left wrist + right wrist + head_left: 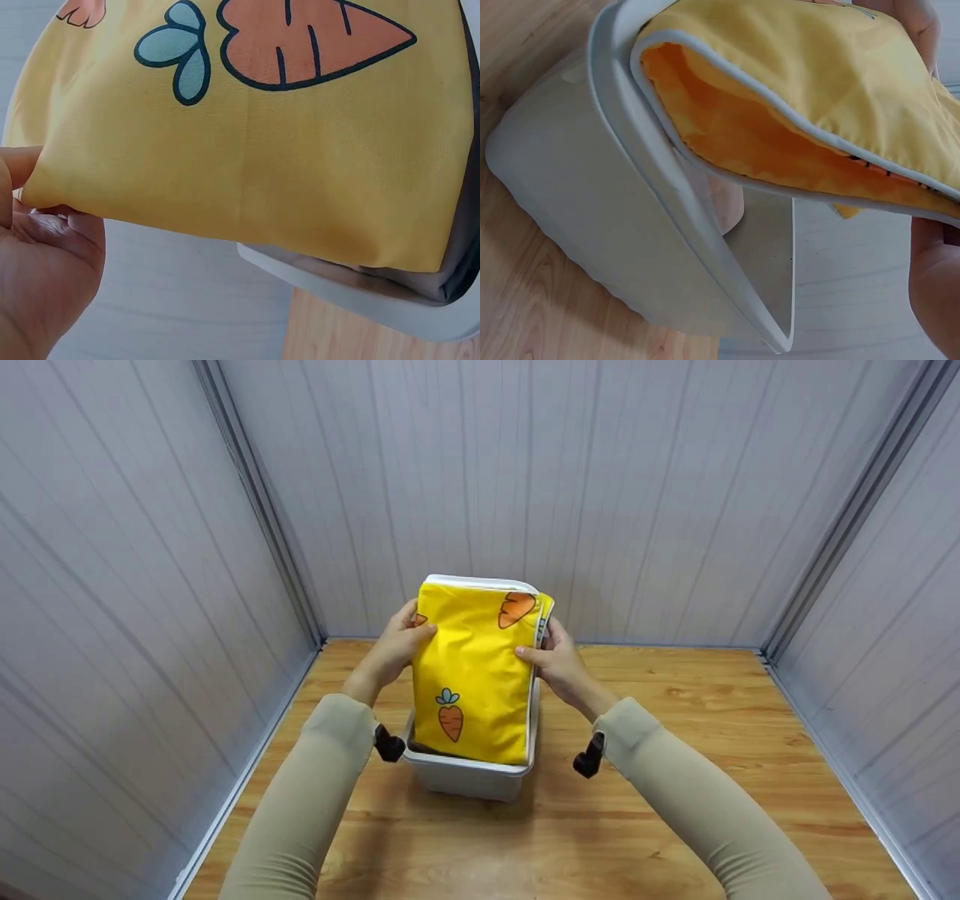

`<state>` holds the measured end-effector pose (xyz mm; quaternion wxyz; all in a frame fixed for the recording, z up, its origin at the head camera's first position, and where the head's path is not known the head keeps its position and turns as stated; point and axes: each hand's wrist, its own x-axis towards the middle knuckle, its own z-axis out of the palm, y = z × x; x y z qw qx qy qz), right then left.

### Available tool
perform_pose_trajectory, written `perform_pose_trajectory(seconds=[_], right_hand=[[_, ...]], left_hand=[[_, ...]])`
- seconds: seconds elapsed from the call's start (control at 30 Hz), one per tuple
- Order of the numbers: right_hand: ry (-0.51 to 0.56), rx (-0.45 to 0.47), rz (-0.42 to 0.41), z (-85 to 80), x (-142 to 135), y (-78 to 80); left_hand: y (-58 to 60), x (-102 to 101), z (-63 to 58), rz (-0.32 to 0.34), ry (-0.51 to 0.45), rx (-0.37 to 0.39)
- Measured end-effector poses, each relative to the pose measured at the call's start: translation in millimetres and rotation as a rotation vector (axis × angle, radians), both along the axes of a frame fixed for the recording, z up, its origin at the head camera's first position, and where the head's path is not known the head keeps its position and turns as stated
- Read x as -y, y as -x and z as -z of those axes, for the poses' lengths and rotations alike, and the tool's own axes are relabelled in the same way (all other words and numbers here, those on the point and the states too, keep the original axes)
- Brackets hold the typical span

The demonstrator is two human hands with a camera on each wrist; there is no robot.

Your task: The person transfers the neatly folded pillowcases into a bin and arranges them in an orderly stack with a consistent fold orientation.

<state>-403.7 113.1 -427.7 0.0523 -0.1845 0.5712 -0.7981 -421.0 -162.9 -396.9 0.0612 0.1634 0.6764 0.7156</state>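
A folded yellow cloth (pixel 474 667) with printed carrots and white edging stands upright over a white plastic bin (pixel 472 781), its lower edge within the rim in the head view. My left hand (pixel 392 651) pinches the cloth's left side, thumb in front and fingers behind. On the opposite side, my right hand (pixel 562 664) grips the edge the same way. From the right wrist, the cloth's layers (pixel 727 124) gape apart between the white borders, above the bin's wall (pixel 607 180). Dark grey fabric (pixel 420 282) lies inside the rim under the cloth.
A pinkish-beige item (pixel 726 204) shows inside the bin in the right wrist view. The bin stands on a wood-grain surface (pixel 675 735). Pale panel walls rise at the back (pixel 495 472), left (pixel 135 607) and right (pixel 877 622). Black straps hang at both cuffs.
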Motion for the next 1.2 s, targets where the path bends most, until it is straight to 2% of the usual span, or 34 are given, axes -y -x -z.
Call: perform_pose_trajectory(seconds=[0.2, 0.33, 0.57, 0.67, 0.77, 1.0, 1.13, 1.2], right_hand=[[-0.017, -0.021, 0.019, -2.3, 1.4, 5.1], [-0.058, -0.001, 0.054, 6.9, -0.3, 5.2], [-0.081, 0.132, 0.027, 19.8, -7.0, -0.8], [-0.073, 0.177, 0.008, 20.3, -9.3, -3.0], [-0.079, 0.185, 0.006, 20.3, -11.9, -2.6], [-0.109, 0.166, 0.079, 22.5, -18.1, 9.5], [-0.097, 0.148, 0.139, 25.2, -19.8, 19.5], [-0.130, 0.124, 0.171, 27.3, -20.5, 23.8]], left_hand=[[-7.2, -0.6, -11.6, 0.028, 0.008, -0.064], [-7.1, -2.3, -2.8, 0.062, 0.000, -0.073], [0.3, -2.8, 24.9, 0.119, -0.028, 0.076], [1.5, -2.6, 30.6, 0.130, -0.003, 0.137], [2.3, -3.2, 32.5, 0.126, 0.011, 0.161], [7.1, -10.7, 34.7, 0.089, 0.034, 0.112], [12.2, -15.8, 41.0, 0.085, 0.041, 0.060], [14.7, -17.8, 45.4, 0.079, 0.060, 0.037]])
